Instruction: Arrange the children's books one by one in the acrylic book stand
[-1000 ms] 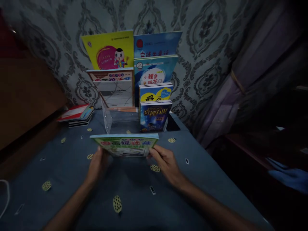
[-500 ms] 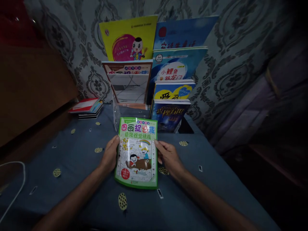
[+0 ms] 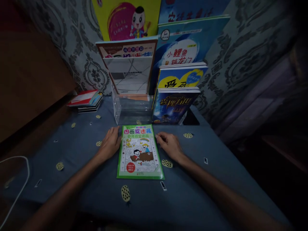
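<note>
The desk (image 3: 149,199) is stretching out on both sides of the green book (image 3: 141,153) and past its bottom edge. The top edge is lying close to the see-through plastic stand (image 3: 133,115). The book is lying flat between the hands: the left hand (image 3: 110,143) is curling by its left edge, the right hand (image 3: 169,144) is keeping thumb and finger close by its right edge. I can't tell if either is pinching. The thin, flat cover is shining a little.

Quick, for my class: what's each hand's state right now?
Left hand: beside green-bordered picture book, fingers curled; grip can't be told.
Right hand: at book's right edge, fingers curled; grip can't be told.
</note>
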`<action>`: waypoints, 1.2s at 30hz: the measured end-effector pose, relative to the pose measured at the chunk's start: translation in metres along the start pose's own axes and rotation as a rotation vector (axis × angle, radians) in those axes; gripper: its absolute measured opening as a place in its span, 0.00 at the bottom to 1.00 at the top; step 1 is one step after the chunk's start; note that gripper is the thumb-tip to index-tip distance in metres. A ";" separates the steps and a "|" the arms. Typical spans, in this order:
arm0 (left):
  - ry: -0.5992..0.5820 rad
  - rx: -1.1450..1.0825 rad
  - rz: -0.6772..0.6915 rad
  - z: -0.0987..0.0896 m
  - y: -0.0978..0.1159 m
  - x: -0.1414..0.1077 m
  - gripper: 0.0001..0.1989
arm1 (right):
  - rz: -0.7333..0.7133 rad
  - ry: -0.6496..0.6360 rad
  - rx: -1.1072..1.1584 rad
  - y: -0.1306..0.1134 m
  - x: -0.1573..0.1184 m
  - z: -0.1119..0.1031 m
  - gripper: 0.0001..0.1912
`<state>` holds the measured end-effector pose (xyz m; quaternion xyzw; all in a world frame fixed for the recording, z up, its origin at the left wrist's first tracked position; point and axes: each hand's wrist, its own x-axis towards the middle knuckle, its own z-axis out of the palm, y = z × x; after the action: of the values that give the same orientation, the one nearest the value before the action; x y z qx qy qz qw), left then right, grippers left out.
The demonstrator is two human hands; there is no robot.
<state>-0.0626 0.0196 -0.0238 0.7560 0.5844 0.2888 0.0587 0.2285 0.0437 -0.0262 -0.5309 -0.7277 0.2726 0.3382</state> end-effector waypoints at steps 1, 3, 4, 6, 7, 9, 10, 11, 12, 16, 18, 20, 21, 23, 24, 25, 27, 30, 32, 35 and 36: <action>-0.020 0.025 0.032 0.001 -0.001 0.003 0.20 | 0.001 -0.002 -0.016 0.000 -0.001 -0.001 0.17; -0.041 0.041 0.078 0.003 -0.003 0.009 0.18 | 0.000 0.000 -0.049 0.002 -0.002 -0.002 0.16; -0.045 0.044 0.090 0.005 -0.004 0.013 0.17 | -0.002 0.005 -0.071 0.003 -0.003 -0.002 0.17; -0.051 0.042 0.096 0.008 -0.007 0.021 0.17 | -0.026 0.024 -0.120 0.004 -0.005 -0.001 0.17; -0.056 0.037 0.094 0.010 -0.008 0.024 0.16 | -0.059 0.041 -0.148 0.004 -0.006 0.000 0.16; -0.067 0.032 0.087 0.015 -0.010 0.027 0.16 | -0.175 0.076 -0.201 0.001 -0.007 0.002 0.16; -0.070 0.037 0.084 0.017 -0.011 0.028 0.16 | -0.251 0.077 -0.223 -0.003 -0.007 0.004 0.15; -0.071 0.047 0.081 0.019 -0.011 0.027 0.16 | -0.332 0.059 -0.239 -0.007 -0.007 0.007 0.16; -0.069 0.061 0.079 0.021 -0.011 0.027 0.16 | -0.410 0.020 -0.248 -0.012 -0.005 0.011 0.16; -0.060 0.110 0.081 0.025 -0.010 0.021 0.18 | -0.598 -0.209 -0.264 -0.035 0.010 0.038 0.21; -0.059 0.104 0.080 0.026 -0.010 0.019 0.19 | -0.624 -0.305 -0.291 -0.042 0.021 0.056 0.25; -0.050 0.082 0.078 0.026 -0.011 0.018 0.20 | -0.632 -0.381 -0.312 -0.047 0.030 0.072 0.27; -0.047 0.073 0.077 0.026 -0.011 0.018 0.21 | -0.621 -0.402 -0.320 -0.048 0.034 0.078 0.27; -0.049 0.067 0.076 0.025 -0.011 0.017 0.20 | -0.577 -0.411 -0.340 -0.048 0.038 0.085 0.26; -0.053 0.071 0.074 0.025 -0.010 0.017 0.19 | -0.561 -0.411 -0.348 -0.047 0.038 0.086 0.26; -0.060 0.076 0.073 0.024 -0.010 0.018 0.19 | -0.550 -0.406 -0.355 -0.045 0.038 0.085 0.27; -0.073 0.086 0.074 0.023 -0.009 0.018 0.18 | -0.536 -0.382 -0.371 -0.039 0.037 0.081 0.28; -0.092 0.093 0.068 0.021 -0.007 0.019 0.17 | -0.503 -0.344 -0.403 -0.024 0.036 0.070 0.29; -0.096 0.092 0.055 0.021 -0.006 0.019 0.17 | -0.471 -0.317 -0.421 -0.013 0.036 0.061 0.29; -0.099 0.083 0.036 0.021 -0.005 0.019 0.17 | -0.427 -0.260 -0.424 0.004 0.035 0.046 0.29; -0.105 0.078 0.030 0.021 -0.004 0.019 0.17 | -0.411 -0.241 -0.424 0.009 0.034 0.041 0.29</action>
<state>-0.0529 0.0436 -0.0361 0.7805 0.5800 0.2265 0.0555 0.1941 0.0772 -0.0515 -0.3952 -0.8951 0.1018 0.1794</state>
